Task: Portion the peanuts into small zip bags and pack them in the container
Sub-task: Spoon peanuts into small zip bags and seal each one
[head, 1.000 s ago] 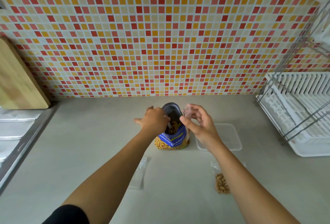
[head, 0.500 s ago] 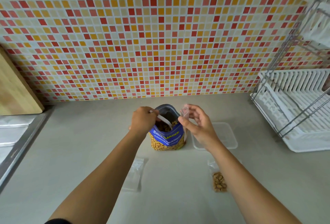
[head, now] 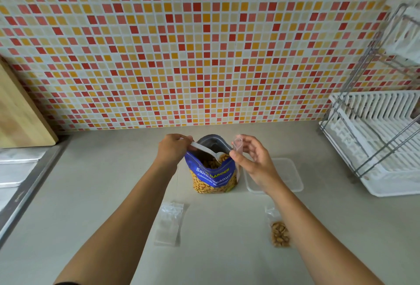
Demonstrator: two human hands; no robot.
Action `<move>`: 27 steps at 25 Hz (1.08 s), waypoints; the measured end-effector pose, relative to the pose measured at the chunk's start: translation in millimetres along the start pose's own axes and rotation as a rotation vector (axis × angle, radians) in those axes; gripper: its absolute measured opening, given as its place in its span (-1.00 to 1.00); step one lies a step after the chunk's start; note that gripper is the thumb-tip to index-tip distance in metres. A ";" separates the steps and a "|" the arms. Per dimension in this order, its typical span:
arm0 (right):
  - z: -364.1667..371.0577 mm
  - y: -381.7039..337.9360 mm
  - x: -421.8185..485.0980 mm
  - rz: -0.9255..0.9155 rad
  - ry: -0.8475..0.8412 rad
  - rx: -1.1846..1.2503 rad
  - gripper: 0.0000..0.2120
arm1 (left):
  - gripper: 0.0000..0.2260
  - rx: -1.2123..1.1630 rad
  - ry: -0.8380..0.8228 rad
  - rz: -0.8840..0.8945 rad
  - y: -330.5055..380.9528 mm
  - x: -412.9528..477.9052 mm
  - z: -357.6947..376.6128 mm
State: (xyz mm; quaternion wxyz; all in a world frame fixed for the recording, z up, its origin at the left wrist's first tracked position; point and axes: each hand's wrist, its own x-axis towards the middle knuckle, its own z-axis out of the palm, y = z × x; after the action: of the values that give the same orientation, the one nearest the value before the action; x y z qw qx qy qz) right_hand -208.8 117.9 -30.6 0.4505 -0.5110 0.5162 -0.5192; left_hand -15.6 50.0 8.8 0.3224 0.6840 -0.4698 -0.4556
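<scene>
Blue standing peanut pouch [head: 213, 177] set on grey countertop [head: 113, 193], clear rectangular plastic container [head: 293, 177] placed at its 3 o'clock, empty clear zip bags [head: 169, 224] laid at 7 o'clock, peanut-filled clear zip bag [head: 279, 233] at 5 o'clock

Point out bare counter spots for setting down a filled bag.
Bare counter lies between the sink edge and the empty zip bags, between those bags and the filled zip bag, and between the container and the dish rack. It is crowded at the peanut bag, where the left hand holds a spoon and the right hand a small zip bag.
</scene>
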 end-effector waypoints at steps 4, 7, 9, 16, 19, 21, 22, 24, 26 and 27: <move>-2.3 -2.2 -1.2 0.015 -0.009 0.008 -0.57 | -0.74 -0.097 -0.023 -0.060 3.2 -2.7 -5.3; -0.9 -4.5 -1.0 0.012 -0.002 0.023 -0.58 | -0.73 -0.138 -0.046 -0.073 2.4 -3.7 -9.9; 0.1 -5.5 -0.3 0.008 0.024 0.008 -0.51 | -0.74 -0.162 -0.044 -0.096 2.0 -2.9 -12.5; -3.8 -10.9 1.2 -0.045 0.167 -0.291 -0.49 | -0.80 -0.222 0.013 -0.201 -0.7 3.0 -33.0; 1.2 -12.0 2.1 -0.083 0.138 -0.454 -0.44 | -0.88 -0.266 0.026 -0.184 5.0 2.1 -45.7; 6.1 -11.9 3.4 -0.139 0.139 -0.573 -0.43 | -0.89 -0.324 0.043 -0.163 12.6 1.1 -53.3; 8.5 -11.9 4.2 -0.169 0.140 -0.625 -0.43 | -0.88 -0.349 0.054 -0.153 17.3 -0.2 -56.9; 14.3 -12.9 6.0 -0.210 0.133 -0.698 -0.43 | -0.88 -0.371 0.067 -0.122 28.4 -2.6 -61.7; 19.6 -13.8 8.1 -0.223 0.125 -0.702 -0.42 | -0.91 -0.335 0.064 -0.083 40.6 -7.9 -63.9; 21.9 -13.9 9.1 -0.224 0.125 -0.682 -0.42 | -0.91 -0.289 0.059 -0.054 46.2 -10.4 -63.9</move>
State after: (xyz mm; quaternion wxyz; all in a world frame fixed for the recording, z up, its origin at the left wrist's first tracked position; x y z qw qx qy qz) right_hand -186.8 108.0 -17.4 0.1621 -0.6524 0.6272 -0.3933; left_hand 26.0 44.3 76.3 0.4187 0.6561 -0.3710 -0.5066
